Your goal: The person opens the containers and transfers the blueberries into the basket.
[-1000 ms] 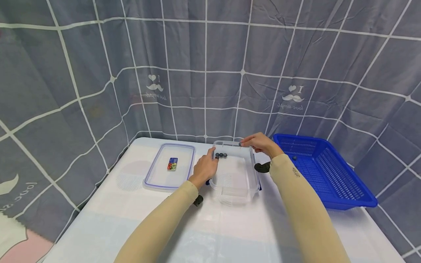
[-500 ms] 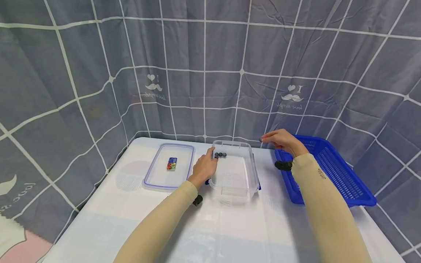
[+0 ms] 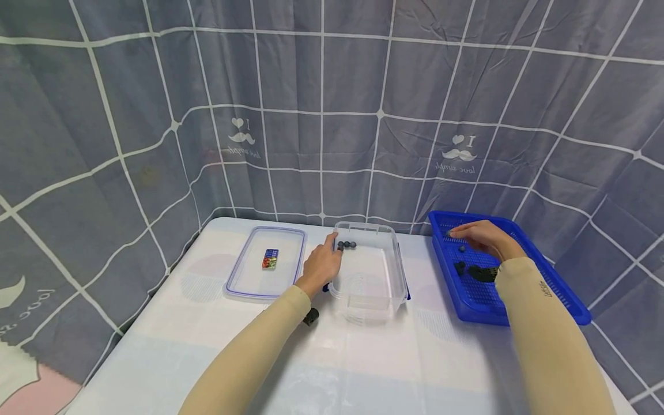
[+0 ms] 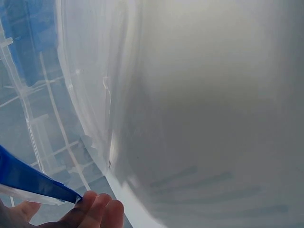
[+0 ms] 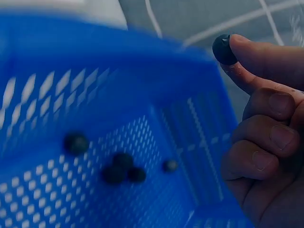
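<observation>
A clear plastic container (image 3: pixel 369 288) stands mid-table with three dark balls (image 3: pixel 346 245) at its far left corner. My left hand (image 3: pixel 331 253) grips its left wall; in the left wrist view my fingertips (image 4: pixel 97 209) curl beside a blue latch (image 4: pixel 33 179) on the container (image 4: pixel 199 109). Over the far left corner of the blue basket (image 3: pixel 524 288), my right hand (image 3: pixel 457 233) pinches a dark ball (image 3: pixel 448 233). The right wrist view shows that ball (image 5: pixel 223 49) at a fingertip, with several dark balls (image 5: pixel 118 167) lying in the basket (image 5: pixel 57 90) below.
The container's lid (image 3: pixel 244 282) lies flat to the left with a small coloured packet (image 3: pixel 271 258) on it. A grey checked curtain (image 3: pixel 321 115) hangs close behind the table. The white table (image 3: pixel 363 357) stretches toward me in front of the container.
My right hand has moved right from the container's far rim to above the blue basket, carrying a dark ball. The left hand has stayed on the container.
</observation>
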Demonstrator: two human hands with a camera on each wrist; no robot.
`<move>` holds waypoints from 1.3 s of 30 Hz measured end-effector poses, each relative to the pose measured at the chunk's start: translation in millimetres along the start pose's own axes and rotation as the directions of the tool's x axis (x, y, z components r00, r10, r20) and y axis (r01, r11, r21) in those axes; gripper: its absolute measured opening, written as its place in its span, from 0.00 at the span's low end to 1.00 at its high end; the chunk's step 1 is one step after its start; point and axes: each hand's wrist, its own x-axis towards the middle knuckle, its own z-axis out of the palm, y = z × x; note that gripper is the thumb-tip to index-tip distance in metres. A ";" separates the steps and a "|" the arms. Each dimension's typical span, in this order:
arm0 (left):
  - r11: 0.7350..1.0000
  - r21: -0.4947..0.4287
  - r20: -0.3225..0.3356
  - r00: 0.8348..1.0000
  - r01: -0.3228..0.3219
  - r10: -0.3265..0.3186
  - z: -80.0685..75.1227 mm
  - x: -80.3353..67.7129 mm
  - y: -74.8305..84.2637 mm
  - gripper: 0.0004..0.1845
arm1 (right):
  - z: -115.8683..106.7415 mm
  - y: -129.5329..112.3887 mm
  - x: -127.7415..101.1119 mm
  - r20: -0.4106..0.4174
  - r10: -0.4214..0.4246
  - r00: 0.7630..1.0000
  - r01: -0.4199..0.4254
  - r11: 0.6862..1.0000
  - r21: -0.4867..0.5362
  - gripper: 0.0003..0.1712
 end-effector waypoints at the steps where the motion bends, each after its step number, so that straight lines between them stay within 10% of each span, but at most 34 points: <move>1: 1.000 0.002 -0.001 1.000 0.000 0.000 -0.2 0.1 -0.1 0.29 | -2.0 5.1 -0.5 -0.003 0.006 1.000 -0.006 1.000 0.005 0.33; 7: 1.000 -0.001 -0.004 1.000 -0.004 0.004 -0.7 -0.5 -0.4 0.29 | -10.3 33.1 -7.4 -0.006 0.057 0.998 -0.057 0.998 0.011 0.32; 12: 1.000 -0.009 -0.005 1.000 -0.007 0.007 -2.1 0.8 0.5 0.29 | -15.3 48.6 -13.2 0.002 0.104 0.995 -0.104 0.994 -0.017 0.10; 17: 1.000 -0.022 -0.017 1.000 -0.016 0.015 -4.5 3.7 2.2 0.29 | -17.0 57.8 -15.8 -0.039 0.138 0.990 -0.140 0.989 -0.046 0.27; 26: 1.000 -0.016 -0.014 1.000 -0.003 0.003 2.8 -3.2 -1.2 0.29 | -8.2 75.5 -24.0 -0.059 0.196 0.979 -0.196 0.981 0.000 0.27; 39: 0.999 -0.033 -0.006 1.000 -0.005 0.005 1.8 -3.1 -1.6 0.29 | -1.9 45.2 -10.3 -0.098 0.062 0.993 -0.064 0.998 -0.023 0.13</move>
